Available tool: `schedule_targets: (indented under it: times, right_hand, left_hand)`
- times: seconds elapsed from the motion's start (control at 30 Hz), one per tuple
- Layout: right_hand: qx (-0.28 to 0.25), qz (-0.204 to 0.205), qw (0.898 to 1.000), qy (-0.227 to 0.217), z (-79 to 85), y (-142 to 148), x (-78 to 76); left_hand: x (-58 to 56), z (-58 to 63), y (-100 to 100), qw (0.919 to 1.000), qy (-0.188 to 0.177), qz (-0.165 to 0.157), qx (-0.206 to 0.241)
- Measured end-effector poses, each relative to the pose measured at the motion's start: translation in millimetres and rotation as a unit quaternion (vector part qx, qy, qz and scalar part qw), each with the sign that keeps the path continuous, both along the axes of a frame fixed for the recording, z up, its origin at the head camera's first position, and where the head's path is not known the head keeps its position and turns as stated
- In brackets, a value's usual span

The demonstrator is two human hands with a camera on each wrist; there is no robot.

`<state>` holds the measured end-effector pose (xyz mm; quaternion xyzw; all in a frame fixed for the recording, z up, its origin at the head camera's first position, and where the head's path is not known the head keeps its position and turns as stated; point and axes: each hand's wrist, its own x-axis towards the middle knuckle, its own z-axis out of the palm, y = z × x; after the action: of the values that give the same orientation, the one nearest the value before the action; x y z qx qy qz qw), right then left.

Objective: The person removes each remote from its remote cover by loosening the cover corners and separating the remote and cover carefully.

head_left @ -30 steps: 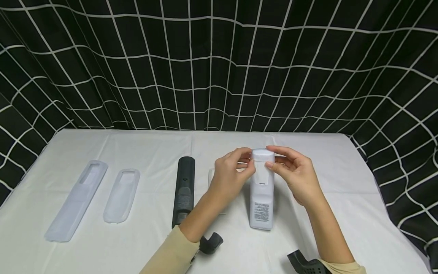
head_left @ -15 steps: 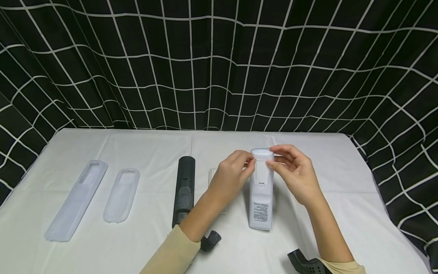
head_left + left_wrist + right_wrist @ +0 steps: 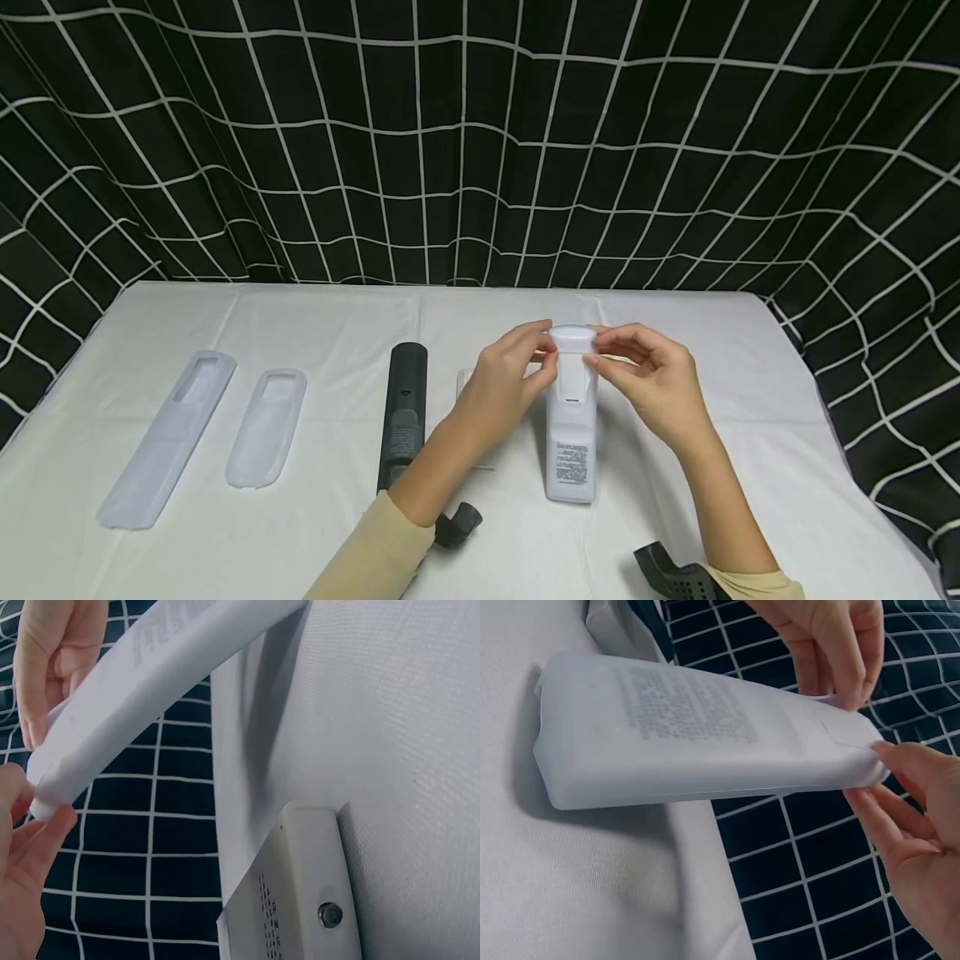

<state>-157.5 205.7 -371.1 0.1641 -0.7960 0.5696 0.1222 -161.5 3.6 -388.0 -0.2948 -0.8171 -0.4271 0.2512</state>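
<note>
A white remote control [image 3: 573, 417] in a translucent silicone cover [image 3: 585, 742] stands tilted, back side up. Its near end rests on the white cloth, and its far end is raised. My left hand [image 3: 510, 375] pinches the left corner of that raised end between thumb and fingers. Opposite it, my right hand [image 3: 654, 379] pinches the right corner. Fine print shows through the cover in the right wrist view. The remote's front faces away and is hidden.
A dark remote control [image 3: 405, 408] lies face down, partly behind my left forearm. Beside it, a white device [image 3: 296, 877] is mostly covered by that arm. Two translucent covers, one long [image 3: 168, 442] and one short [image 3: 267, 429], lie on the left. A grid-patterned black curtain [image 3: 480, 150] hangs behind.
My right fingers have slid from the top edge down to the remote's right side. My left fingers have shifted slightly at the left corner. The remote has tilted a little.
</note>
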Motion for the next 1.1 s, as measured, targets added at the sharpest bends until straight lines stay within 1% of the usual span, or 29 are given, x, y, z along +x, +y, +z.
schedule_targets:
  times: [0.1,0.3,0.37,0.43,0.5,0.63,0.77,0.83,0.97,1.03,1.1]
  right_hand:
    - [0.017,-0.004,1.000,0.008,-0.2,0.6,0.4]
    - [0.049,0.000,0.998,0.026,1.9,-0.4,3.2]
    - [0.052,0.004,0.998,0.037,2.1,-1.7,4.3]
    - [0.061,0.005,0.997,0.056,1.8,-3.8,4.8]
    - [0.076,0.000,0.994,0.081,1.2,-6.1,5.1]
    - [0.110,-0.027,0.986,0.121,-0.4,-9.9,4.7]
    - [0.125,-0.055,0.980,0.142,-3.0,-12.1,4.3]
    - [0.125,-0.067,0.978,0.152,-4.4,-13.2,3.9]
    - [0.117,-0.086,0.975,0.171,-6.8,-16.9,3.2]
    - [0.117,-0.091,0.972,0.182,-7.8,-19.0,3.1]
    - [0.118,-0.094,0.970,0.193,-8.7,-21.2,2.9]
  left_hand:
    - [0.7,0.6,-0.4,0.9999,0.002,-0.004,-0.012]
    - [1.1,0.2,0.0,0.9980,0.048,0.014,-0.039]
    - [0.9,-0.1,0.0,0.9977,0.053,0.014,-0.039]
    - [0.7,-0.3,-0.3,0.9982,0.048,0.011,-0.034]
    - [0.6,-0.2,-0.8,0.9990,0.034,0.009,-0.026]
    - [1.0,1.2,-1.7,1.0000,-0.005,0.001,-0.007]
    - [2.4,3.3,-2.3,0.9997,-0.022,0.000,0.011]
    - [2.6,3.8,-1.9,0.9996,-0.021,0.000,0.018]
    - [2.2,3.7,0.6,0.9995,-0.012,-0.008,0.029]
    - [2.4,3.5,1.8,0.9997,0.002,-0.008,0.024]
    - [2.9,3.1,2.3,0.9996,0.026,0.000,0.005]
